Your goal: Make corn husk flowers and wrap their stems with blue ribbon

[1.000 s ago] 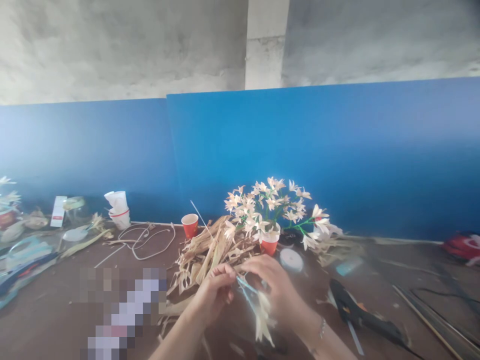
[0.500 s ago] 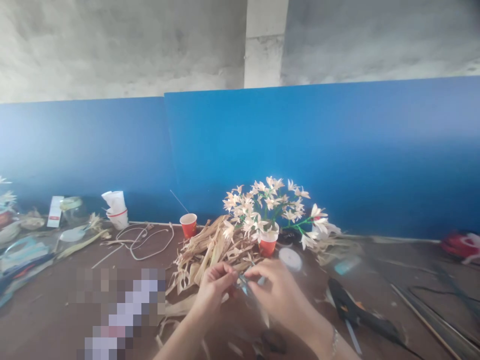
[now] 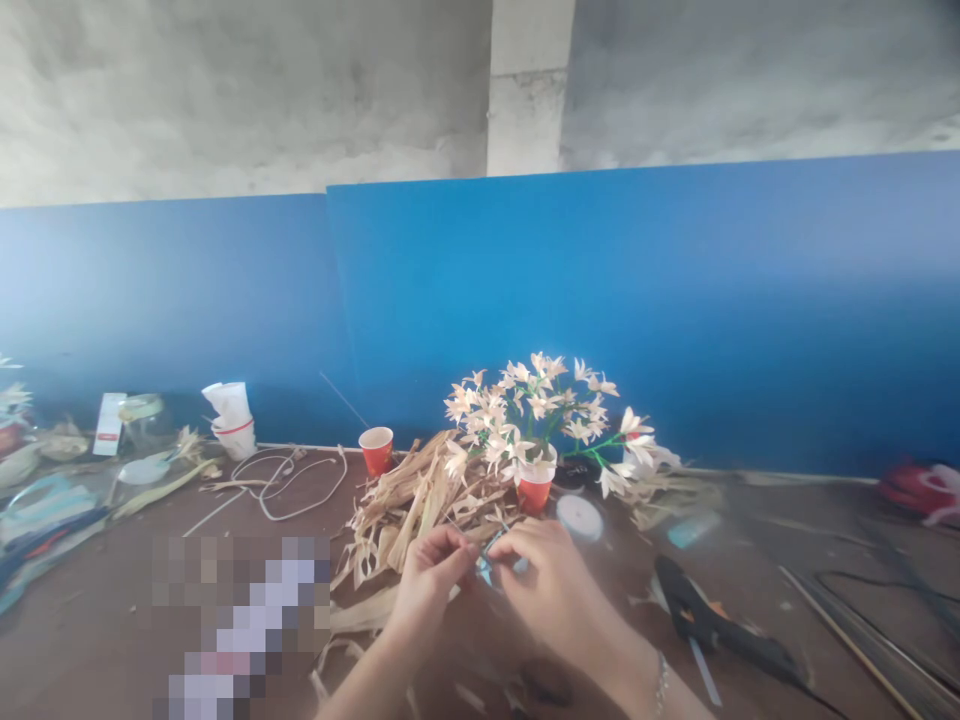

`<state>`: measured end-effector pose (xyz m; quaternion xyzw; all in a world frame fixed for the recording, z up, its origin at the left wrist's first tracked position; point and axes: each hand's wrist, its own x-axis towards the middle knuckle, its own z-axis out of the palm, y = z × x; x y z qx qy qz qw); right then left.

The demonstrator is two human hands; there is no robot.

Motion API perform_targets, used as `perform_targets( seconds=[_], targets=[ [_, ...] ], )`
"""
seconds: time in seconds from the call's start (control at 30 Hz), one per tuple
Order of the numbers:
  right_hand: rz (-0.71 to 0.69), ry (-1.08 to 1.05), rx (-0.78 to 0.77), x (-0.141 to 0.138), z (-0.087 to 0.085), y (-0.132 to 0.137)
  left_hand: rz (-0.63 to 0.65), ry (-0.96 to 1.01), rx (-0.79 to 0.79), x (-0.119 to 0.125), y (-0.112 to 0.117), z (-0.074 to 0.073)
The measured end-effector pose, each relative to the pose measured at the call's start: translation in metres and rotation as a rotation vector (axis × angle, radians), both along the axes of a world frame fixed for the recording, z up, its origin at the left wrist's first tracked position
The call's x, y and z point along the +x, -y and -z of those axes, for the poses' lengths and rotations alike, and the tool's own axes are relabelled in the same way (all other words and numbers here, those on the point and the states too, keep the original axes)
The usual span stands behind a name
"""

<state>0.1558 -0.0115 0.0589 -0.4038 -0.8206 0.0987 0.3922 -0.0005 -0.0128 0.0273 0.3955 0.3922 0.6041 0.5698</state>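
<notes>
My left hand is closed in a pinch, with thumb and index finger together. A thin wire slants up and left, in line with those fingertips, and its far end stands before the blue panel. Close beside it, my right hand is also pinched shut. A small dark and light-blue piece shows at its fingertips, too blurred to name. Behind both hands lies a heap of dried husks. Beyond my right hand, cream husk flowers on green stems stand in a red paper cup.
An open red paper cup, a white cable and stacked white cups stand or lie to the left. To the right are a white spool, a black glue gun and thin rods. A blue panel borders the back.
The wire's far end has swung a little to the left. My right hand has turned slightly at the wrist, and both hands stay close together.
</notes>
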Motion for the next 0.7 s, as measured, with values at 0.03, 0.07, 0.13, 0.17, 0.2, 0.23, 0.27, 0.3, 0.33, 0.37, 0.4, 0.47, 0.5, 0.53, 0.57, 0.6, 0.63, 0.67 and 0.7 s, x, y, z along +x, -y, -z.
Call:
perform_targets(
  seconds=[0.03,0.07,0.13,0.17,0.2,0.23,0.27,0.3,0.33,0.37,0.4,0.47,0.5,0.53,0.57,0.6,0.63,0.67,0.7],
  targets=[
    [0.012,0.012,0.012,-0.001,0.001,0.001,-0.005,0.004,0.007,0.0,0.0,0.0],
    [0.021,0.025,0.031,-0.003,0.001,0.002,-0.007,0.013,0.009,0.001,0.001,0.0],
    [0.053,0.062,0.1,-0.006,0.002,0.004,-0.01,0.04,0.0,0.003,0.002,0.0],
    [0.075,0.085,0.15,-0.008,0.003,0.006,-0.016,0.054,-0.01,0.004,0.002,0.0],
    [0.101,0.11,0.203,-0.01,0.004,0.007,-0.023,0.066,-0.021,0.005,0.002,0.0],
    [0.127,0.131,0.255,-0.012,0.006,0.009,-0.032,0.074,-0.033,0.006,0.002,0.0],
    [0.149,0.149,0.299,-0.014,0.007,0.01,-0.042,0.083,-0.047,0.007,0.002,0.0],
    [0.168,0.158,0.336,-0.016,0.01,0.011,-0.048,0.091,-0.062,0.008,0.002,0.001],
    [0.183,0.16,0.36,-0.018,0.012,0.011,-0.049,0.099,-0.077,0.009,0.002,0.001],
    [0.194,0.157,0.378,-0.019,0.014,0.011,-0.046,0.105,-0.09,0.009,0.002,0.002],
    [0.202,0.152,0.388,-0.019,0.015,0.011,-0.043,0.111,-0.103,0.01,0.002,0.003],
    [0.199,0.14,0.395,-0.019,0.016,0.01,-0.029,0.102,-0.113,0.009,0.002,0.004],
    [0.189,0.133,0.392,-0.018,0.015,0.009,-0.02,0.087,-0.108,0.008,0.001,0.004],
    [0.177,0.123,0.381,-0.017,0.014,0.008,-0.01,0.067,-0.099,0.006,0.001,0.004],
    [0.166,0.109,0.363,-0.015,0.012,0.008,0.002,0.046,-0.083,0.005,0.0,0.003],
    [0.152,0.094,0.338,-0.014,0.011,0.007,0.017,0.026,-0.062,0.003,-0.001,0.003],
    [0.14,0.075,0.312,-0.013,0.009,0.006,0.033,0.013,-0.04,0.001,-0.002,0.002],
    [0.128,0.055,0.286,-0.011,0.008,0.006,0.051,0.007,-0.02,-0.001,-0.002,0.001],
    [0.115,0.034,0.259,-0.01,0.007,0.005,0.069,0.005,-0.003,-0.002,-0.003,0.001]
  ],
)
